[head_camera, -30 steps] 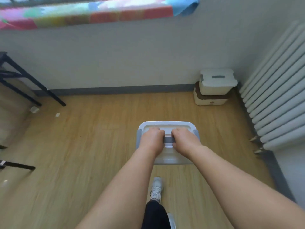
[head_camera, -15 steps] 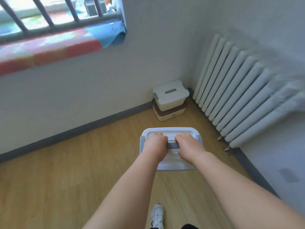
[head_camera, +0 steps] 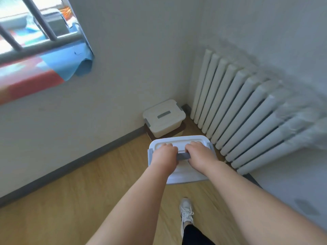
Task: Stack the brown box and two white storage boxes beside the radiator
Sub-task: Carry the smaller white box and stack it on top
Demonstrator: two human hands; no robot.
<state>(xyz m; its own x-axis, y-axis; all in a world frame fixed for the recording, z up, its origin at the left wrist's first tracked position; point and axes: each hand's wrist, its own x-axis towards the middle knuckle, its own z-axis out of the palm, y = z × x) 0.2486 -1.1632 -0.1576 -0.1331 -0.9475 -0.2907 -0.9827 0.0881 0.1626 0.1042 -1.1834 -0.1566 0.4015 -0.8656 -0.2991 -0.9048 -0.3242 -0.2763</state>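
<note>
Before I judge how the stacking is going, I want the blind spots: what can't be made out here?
- Brown box, head view: mostly hidden under the cream storage box and behind the carried white storage box.
- Carried box's handle: mostly covered by the left hand and right hand.
- Radiator: far end blurred.
- Contents of all boxes: lids shut.

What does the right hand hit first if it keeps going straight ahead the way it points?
Likely the small white box stacked on the brown box in the corner. The right hand, gripping the carried box's handle alongside the left hand, points that way. Depth is unclear; the radiator sits just right of that line.
</note>
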